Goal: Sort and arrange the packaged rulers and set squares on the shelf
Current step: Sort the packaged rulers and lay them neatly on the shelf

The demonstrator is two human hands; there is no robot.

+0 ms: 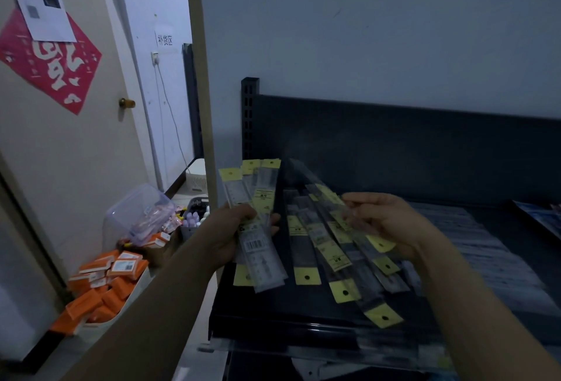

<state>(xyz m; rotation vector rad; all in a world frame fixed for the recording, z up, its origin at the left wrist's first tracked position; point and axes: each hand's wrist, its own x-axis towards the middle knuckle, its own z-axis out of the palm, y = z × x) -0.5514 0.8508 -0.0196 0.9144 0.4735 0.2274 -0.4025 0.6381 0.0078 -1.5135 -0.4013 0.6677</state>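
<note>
Left hand point(233, 238), fingers curled round a fanned bundle of packaged rulers point(258, 222), above the left end of the dark metal shelf point(273, 324). Right hand point(388, 222), thumb and fingertips pinching one packaged ruler point(331, 196) over a loose fan of yellow-tabbed rulers point(306, 247) lying on the shelf. Blurred clear packages point(491, 247) to the right; back panel point(394, 143) behind. Beige post point(200, 76), orange boxes point(103, 277) and clear tub point(136, 213) crowding the left edge. Bare strip along the front lip.

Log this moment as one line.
left hand: grips bundle | right hand: pinches ruler | loose rulers: fanned on shelf
</note>
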